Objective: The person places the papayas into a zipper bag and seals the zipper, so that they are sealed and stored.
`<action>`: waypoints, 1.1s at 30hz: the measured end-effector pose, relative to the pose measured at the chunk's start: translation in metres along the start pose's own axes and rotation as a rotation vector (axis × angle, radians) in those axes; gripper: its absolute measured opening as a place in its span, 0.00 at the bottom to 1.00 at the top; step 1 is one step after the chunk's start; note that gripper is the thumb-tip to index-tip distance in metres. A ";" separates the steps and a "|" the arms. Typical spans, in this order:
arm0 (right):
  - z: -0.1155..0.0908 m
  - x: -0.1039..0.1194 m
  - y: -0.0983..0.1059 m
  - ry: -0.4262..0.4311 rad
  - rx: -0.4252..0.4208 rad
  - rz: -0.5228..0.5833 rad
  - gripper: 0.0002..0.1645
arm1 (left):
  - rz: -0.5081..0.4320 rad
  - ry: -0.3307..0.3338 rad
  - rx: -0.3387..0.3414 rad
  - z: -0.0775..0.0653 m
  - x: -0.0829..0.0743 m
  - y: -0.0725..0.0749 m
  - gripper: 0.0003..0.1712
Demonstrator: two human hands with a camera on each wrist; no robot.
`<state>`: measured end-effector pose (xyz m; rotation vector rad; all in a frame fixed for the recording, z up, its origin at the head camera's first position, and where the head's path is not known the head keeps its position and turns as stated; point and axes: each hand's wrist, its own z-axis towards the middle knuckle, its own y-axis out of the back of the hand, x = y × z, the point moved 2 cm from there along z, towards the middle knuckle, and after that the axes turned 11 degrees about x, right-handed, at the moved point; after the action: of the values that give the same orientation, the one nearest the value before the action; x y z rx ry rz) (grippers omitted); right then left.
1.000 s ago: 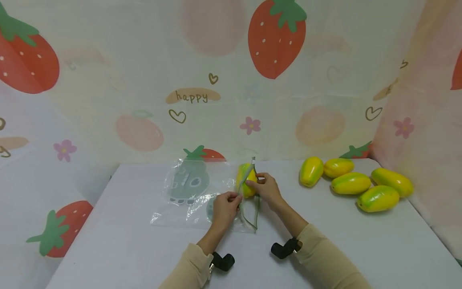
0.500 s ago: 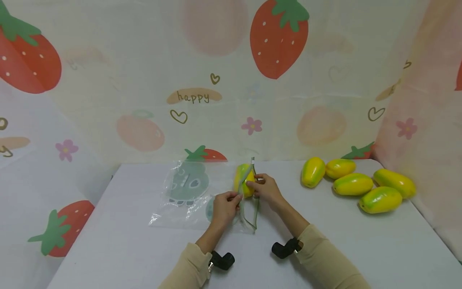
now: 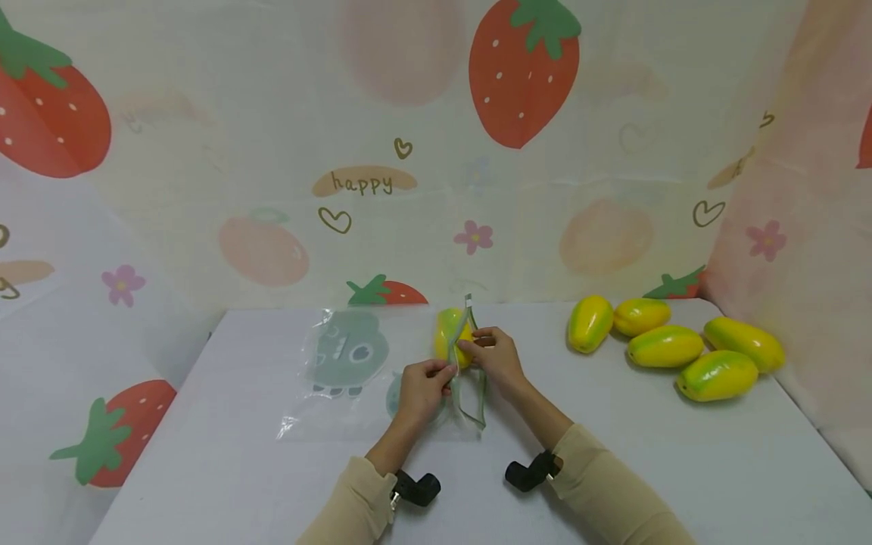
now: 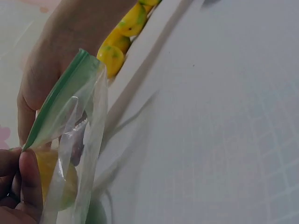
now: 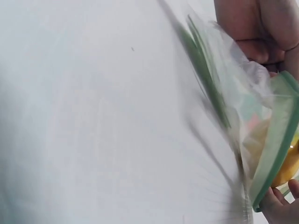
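Note:
A clear zip bag point(image 3: 296, 412) with green cartoon prints lies on its side, its green-edged mouth facing right. My left hand point(image 3: 421, 393) pinches the near edge of this mouth between thumb and fingers. Past the opening, one yellow-green papaya point(image 3: 446, 327) sits mostly inside the bag. My right hand point(image 3: 499, 357) holds the papaya's right end at the mouth. The left wrist view shows the left thumb point(image 4: 30, 177) on the green zip edge and the papaya point(image 4: 46, 172) behind clear film. In the right wrist view the papaya point(image 5: 286, 163) is cut off by the frame.
Several more papayas point(image 3: 664, 347) lie grouped at the back right of the white table point(image 3: 225, 469). A strawberry-print cloth point(image 3: 524, 174) hangs behind the table. Both wrists carry black cameras, one point(image 3: 417, 490) on the left and another point(image 3: 531, 471) on the right.
The papaya has shifted left, slightly deeper into the bag, and my right hand has moved left with it. The bag and its mouth have slid a little left. My left hand keeps its pinch.

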<state>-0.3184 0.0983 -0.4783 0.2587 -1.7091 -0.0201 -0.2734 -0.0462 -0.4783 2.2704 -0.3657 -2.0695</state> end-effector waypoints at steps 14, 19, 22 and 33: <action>-0.003 -0.002 -0.002 0.084 0.061 -0.004 0.18 | -0.031 0.037 0.054 0.001 -0.001 0.002 0.14; -0.004 -0.003 -0.002 0.106 0.144 -0.043 0.20 | -0.050 0.035 0.080 0.000 0.001 0.002 0.14; -0.006 -0.002 0.001 0.093 0.156 -0.060 0.20 | -0.033 0.038 0.089 0.000 0.002 0.003 0.13; -0.006 0.014 0.037 0.069 0.114 -0.167 0.20 | -0.023 0.033 0.086 -0.002 0.004 0.005 0.13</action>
<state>-0.3208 0.1328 -0.4574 0.4819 -1.6184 -0.0364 -0.2720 -0.0523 -0.4808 2.3646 -0.4372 -2.0627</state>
